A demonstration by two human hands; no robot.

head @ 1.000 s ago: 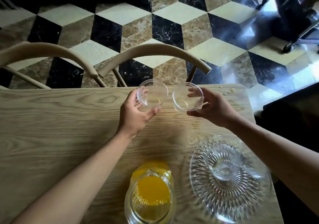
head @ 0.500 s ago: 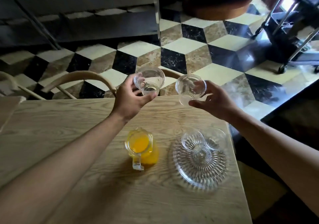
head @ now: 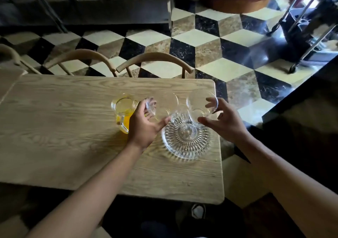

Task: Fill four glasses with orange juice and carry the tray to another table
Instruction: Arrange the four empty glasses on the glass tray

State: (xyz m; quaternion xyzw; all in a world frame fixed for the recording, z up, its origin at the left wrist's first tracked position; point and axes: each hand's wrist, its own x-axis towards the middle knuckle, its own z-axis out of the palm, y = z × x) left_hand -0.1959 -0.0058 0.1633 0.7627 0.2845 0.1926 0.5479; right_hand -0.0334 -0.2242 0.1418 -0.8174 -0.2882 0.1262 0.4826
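Each of my hands holds an empty clear glass just above the far edge of the ribbed glass tray (head: 186, 142). My left hand (head: 144, 127) grips the left glass (head: 164, 103) between thumb and curled fingers. In the same way, my right hand (head: 224, 123) grips the right glass (head: 198, 101). Both glasses are blurred. Another empty glass (head: 180, 118) stands on the tray's far side, between the two held ones. A glass jug of orange juice (head: 123, 112) stands on the wooden table (head: 64, 127), just left of my left hand, its handle toward me.
The tray lies near the table's right edge. Two curved wooden chair backs (head: 155, 57) stand at the far side. Beyond is a patterned tile floor, with a wheeled metal cart (head: 301, 27) at the far right. A dark counter (head: 301, 118) runs along the right.
Both hands have come down and toward me with their glasses, from above the table's far edge to just over the tray. The view has pulled back.
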